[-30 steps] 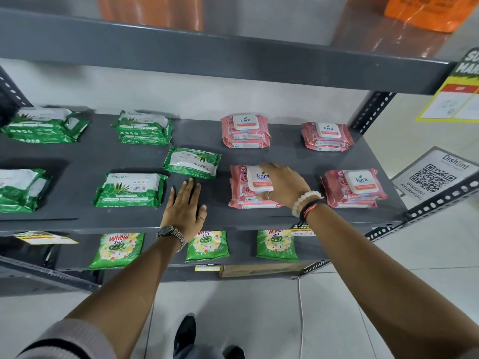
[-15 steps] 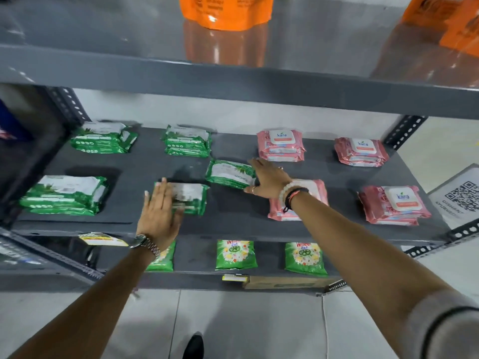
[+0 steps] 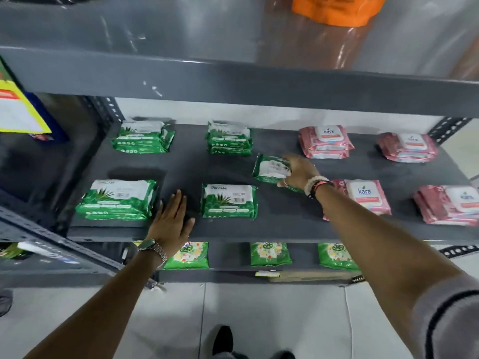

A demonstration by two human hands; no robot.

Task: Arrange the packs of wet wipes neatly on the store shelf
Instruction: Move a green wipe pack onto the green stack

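Note:
On the grey shelf [image 3: 285,229] lie green Origami wipe packs and pink Kara wipe packs in two rows. My right hand [image 3: 298,172] grips a single green pack [image 3: 269,169], tilted, in the middle of the shelf between the green stack [image 3: 229,138] behind it and the pink Kara pack [image 3: 363,195] at the front. My left hand [image 3: 169,221] lies flat and open on the shelf's front edge, between the front left green stack [image 3: 118,200] and the front green pack [image 3: 229,202], holding nothing.
More stacks sit at the back: green [image 3: 142,137], pink [image 3: 325,141] and pink [image 3: 408,147]; another pink stack [image 3: 448,204] lies front right. The shelf above [image 3: 233,81] overhangs, with an orange bag [image 3: 334,9]. Green Wheel packets [image 3: 269,253] lie on the lower shelf.
My right hand left the front pink pack, moved left to the loose green pack and closed on it. My left hand shifted left, off the front green pack, to the shelf edge.

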